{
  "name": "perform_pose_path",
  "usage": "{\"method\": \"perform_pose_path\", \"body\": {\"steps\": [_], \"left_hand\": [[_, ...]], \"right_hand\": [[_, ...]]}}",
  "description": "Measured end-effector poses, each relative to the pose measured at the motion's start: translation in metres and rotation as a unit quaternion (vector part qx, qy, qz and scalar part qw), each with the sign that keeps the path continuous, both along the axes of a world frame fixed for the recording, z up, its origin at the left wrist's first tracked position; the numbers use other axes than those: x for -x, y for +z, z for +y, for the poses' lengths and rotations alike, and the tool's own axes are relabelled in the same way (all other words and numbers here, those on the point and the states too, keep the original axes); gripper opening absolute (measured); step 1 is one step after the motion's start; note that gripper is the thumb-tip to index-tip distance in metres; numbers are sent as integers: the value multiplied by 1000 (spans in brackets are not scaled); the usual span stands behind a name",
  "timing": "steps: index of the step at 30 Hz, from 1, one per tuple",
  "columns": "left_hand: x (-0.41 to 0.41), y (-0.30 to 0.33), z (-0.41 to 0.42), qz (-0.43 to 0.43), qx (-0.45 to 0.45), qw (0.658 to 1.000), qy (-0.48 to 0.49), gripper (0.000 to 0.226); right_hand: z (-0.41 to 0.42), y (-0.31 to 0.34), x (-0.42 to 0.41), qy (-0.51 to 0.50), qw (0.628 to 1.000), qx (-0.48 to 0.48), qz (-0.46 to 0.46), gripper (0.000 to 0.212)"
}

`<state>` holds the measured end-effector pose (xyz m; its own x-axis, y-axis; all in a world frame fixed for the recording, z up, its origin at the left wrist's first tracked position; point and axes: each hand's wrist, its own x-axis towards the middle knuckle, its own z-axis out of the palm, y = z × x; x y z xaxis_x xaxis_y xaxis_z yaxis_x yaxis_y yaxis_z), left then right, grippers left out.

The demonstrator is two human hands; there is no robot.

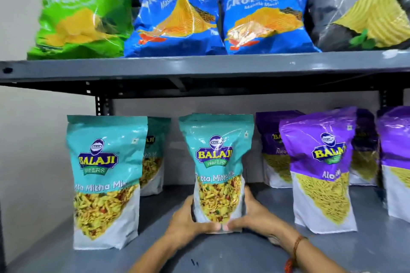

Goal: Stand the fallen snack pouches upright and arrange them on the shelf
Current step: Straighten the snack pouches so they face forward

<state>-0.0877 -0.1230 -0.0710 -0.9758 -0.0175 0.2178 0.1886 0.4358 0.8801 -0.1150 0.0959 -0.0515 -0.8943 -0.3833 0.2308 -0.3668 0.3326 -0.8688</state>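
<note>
You hold a teal pouch [218, 170] upright on the lower shelf [255, 250], its base touching the board. Your left hand [188, 221] grasps its lower left edge and your right hand [253, 213] its lower right edge, thumbs meeting at the front of the base. Left of your grip stands a second teal pouch [104, 182], with a third [154, 155] behind it. Right of your grip stands a purple pouch [321, 170], with more purple ones behind and beyond it. Above your grip, the upper shelf [199, 66] carries a green bag [82, 13], two blue bags [177, 15] and a grey bag [361, 6].
</note>
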Motion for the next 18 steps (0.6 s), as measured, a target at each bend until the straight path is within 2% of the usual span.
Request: {"method": "perform_pose_path", "body": {"steps": [4,7,9,12,14,16,18], "left_hand": [[-9,2,3,-6,1,1000,-6,106],[-19,2,6,-7,8,1000,4,90],[-25,4,7,-7,6,1000,4,86],[-35,6,13,-15,5,1000,1,101],[-42,9,19,-7,22,1000,6,114],[-53,14,24,32,29,998,37,132],[-67,24,22,121,18,987,103,140]], "right_hand": [[3,-2,-5,4,1000,6,-9,115],[7,-2,-11,14,1000,-3,-12,119],[9,-5,-13,16,1000,-5,-10,117],[13,-7,-17,26,1000,-3,-14,117],[11,-6,-23,23,1000,-3,-11,130],[7,-2,-34,-25,999,23,14,151],[-1,9,-46,-117,987,69,90,154]]}}
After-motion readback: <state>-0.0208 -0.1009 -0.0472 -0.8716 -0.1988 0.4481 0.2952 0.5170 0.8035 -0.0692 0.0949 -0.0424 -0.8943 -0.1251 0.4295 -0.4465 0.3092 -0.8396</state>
